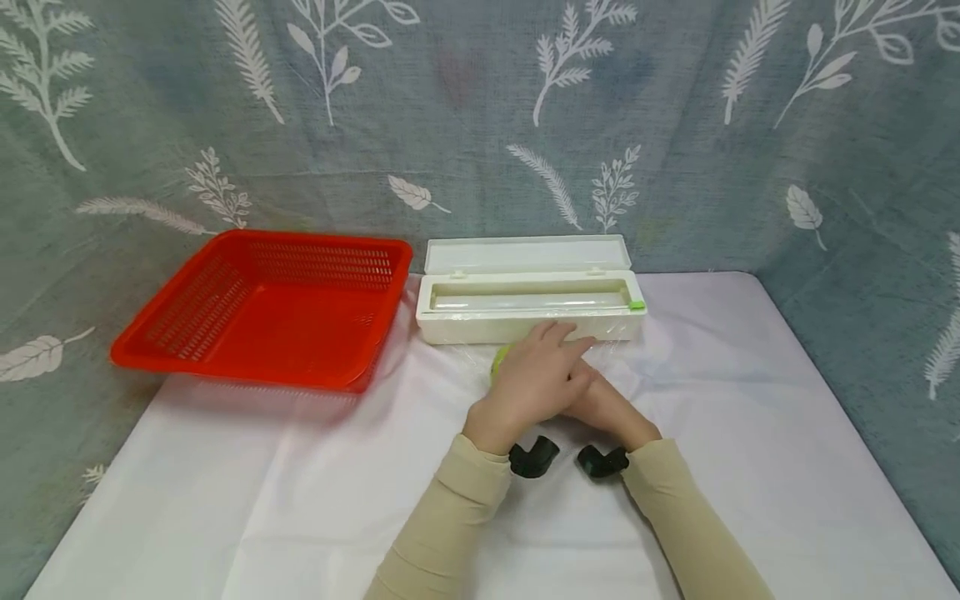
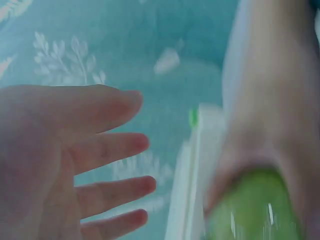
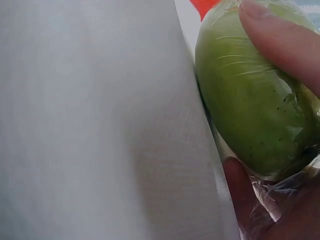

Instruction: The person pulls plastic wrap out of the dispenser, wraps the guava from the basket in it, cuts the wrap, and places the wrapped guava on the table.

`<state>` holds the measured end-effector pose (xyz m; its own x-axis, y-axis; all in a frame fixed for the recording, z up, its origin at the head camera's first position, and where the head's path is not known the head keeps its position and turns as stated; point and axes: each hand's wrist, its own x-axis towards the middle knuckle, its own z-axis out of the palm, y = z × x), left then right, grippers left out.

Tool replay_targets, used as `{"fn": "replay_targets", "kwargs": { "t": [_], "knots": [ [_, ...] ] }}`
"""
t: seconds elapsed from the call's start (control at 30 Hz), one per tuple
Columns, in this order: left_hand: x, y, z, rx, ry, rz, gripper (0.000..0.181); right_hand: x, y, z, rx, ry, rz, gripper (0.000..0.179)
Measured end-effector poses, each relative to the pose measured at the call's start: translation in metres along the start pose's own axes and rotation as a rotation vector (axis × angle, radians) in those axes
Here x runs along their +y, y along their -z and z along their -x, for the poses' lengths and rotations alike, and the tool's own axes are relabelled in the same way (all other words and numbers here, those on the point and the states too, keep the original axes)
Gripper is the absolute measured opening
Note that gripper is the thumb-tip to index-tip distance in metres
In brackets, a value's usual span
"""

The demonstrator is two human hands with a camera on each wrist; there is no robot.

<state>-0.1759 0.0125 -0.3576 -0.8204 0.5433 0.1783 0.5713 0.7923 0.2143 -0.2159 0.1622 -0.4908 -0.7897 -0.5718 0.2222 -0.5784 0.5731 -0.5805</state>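
My right hand grips a green mango wrapped in clear cling film. In the right wrist view its thumb lies along the fruit and the film bunches at the lower end. My left hand is over the right one in the head view and hides most of the mango. The left wrist view has its fingers spread and straight, holding nothing. Just beyond the hands stands a white cling film dispenser, its lid raised and a roll inside.
A red plastic basket with slotted sides stands at the back left. The table has a white cloth. Behind it hangs a grey-green curtain with white leaf patterns. A small green slider is at the dispenser's right end.
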Motion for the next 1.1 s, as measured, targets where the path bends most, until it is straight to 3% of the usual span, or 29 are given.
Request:
{"fn": "replay_targets", "kwargs": {
  "t": [0.03, 0.13, 0.27, 0.43, 0.53, 0.63, 0.87, 1.1],
  "knots": [
    [-0.008, 0.001, 0.002, 0.009, 0.027, 0.013, 0.037, -0.024, 0.012, -0.002, 0.035, -0.113, -0.146, 0.063],
    [-0.035, 0.003, 0.011, 0.057, 0.150, 0.060, 0.026, -0.024, 0.011, -0.005, 0.034, -0.225, -0.208, 0.090],
    [-0.073, 0.007, 0.025, 0.104, 0.336, 0.106, 0.017, -0.024, 0.010, -0.006, 0.045, -0.267, -0.208, 0.092],
    [-0.105, 0.010, 0.039, 0.002, 0.496, 0.161, 0.018, -0.024, 0.007, -0.006, 0.039, -0.276, -0.218, 0.092],
    [-0.115, 0.011, 0.045, -0.057, 0.517, 0.174, 0.024, -0.026, 0.007, -0.005, 0.042, -0.282, -0.213, 0.093],
    [-0.124, 0.011, 0.050, -0.074, 0.541, 0.198, 0.028, -0.028, 0.009, -0.005, 0.043, -0.284, -0.208, 0.093],
    [-0.140, 0.002, 0.051, -0.058, 0.585, 0.255, 0.035, -0.030, 0.010, -0.006, 0.037, -0.309, -0.200, 0.093],
    [-0.157, -0.022, 0.051, -0.019, 0.630, 0.415, 0.040, -0.028, 0.007, -0.006, 0.020, -0.315, -0.213, 0.094]
  ]
}}
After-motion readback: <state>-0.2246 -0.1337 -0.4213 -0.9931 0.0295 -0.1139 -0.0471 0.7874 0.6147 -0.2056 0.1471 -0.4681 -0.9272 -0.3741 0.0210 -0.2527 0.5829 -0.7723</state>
